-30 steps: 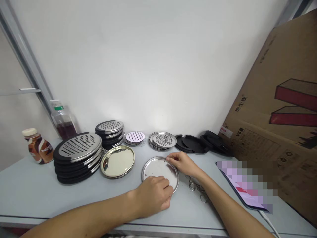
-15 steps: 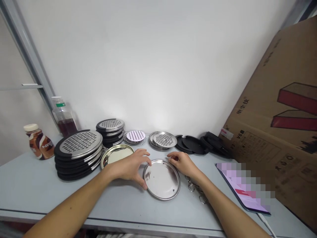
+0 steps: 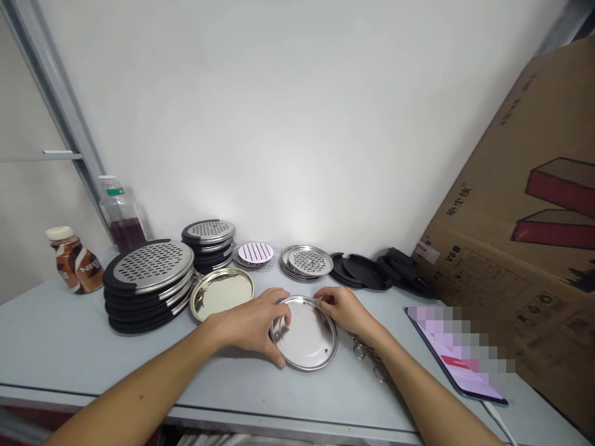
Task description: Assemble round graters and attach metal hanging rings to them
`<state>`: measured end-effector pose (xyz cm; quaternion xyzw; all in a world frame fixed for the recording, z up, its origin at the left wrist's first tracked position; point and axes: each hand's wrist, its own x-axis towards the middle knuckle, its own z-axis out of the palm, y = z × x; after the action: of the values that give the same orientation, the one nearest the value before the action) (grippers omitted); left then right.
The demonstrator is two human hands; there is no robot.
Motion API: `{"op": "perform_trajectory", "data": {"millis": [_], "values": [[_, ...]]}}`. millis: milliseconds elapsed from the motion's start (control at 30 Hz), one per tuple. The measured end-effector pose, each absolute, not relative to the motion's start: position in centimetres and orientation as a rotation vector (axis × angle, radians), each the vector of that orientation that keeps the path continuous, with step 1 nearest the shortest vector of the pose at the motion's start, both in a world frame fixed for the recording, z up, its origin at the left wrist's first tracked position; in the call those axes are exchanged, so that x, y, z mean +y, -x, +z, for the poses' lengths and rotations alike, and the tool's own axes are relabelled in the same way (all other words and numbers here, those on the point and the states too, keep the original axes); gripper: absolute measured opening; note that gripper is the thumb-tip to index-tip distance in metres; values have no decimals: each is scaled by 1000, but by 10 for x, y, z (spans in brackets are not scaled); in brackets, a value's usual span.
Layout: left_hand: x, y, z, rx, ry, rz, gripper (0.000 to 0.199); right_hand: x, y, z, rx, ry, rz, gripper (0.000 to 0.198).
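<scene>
This looks like a small assembly workshop: a grey table (image 3: 60, 341) set against a plain white wall (image 3: 297, 124) carries many copies of the same parts. Taking the round metal plate (image 3: 307, 334) as the dial's centre, stacks of matching black-rimmed graters (image 3: 151, 266) stand at ten o'clock, loose perforated grater discs (image 3: 309, 261) lie at twelve, black plastic rims (image 3: 365, 271) at one and metal rings (image 3: 359, 350) just past three; a large printed cardboard carton (image 3: 493, 248) stands at two, and a metal partition frame (image 3: 62, 99) rises behind a clear bottle (image 3: 127, 232) at ten
</scene>
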<state>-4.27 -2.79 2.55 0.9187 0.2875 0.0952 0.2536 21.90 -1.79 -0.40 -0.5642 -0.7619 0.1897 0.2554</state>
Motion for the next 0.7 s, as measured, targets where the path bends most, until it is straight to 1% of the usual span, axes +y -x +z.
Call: {"op": "perform_trajectory", "data": {"millis": [100,200,700], "values": [[-29,43,24,827,-2491,248,70,-18,-218,-7,-2067,1520,506,24],[-29,43,23,837,-2492,218,79,-18,-218,-8,-2076,1514,501,24],[-23,45,18,810,-2476,231,87,-17,-221,-9,-2123,1474,512,21]]}}
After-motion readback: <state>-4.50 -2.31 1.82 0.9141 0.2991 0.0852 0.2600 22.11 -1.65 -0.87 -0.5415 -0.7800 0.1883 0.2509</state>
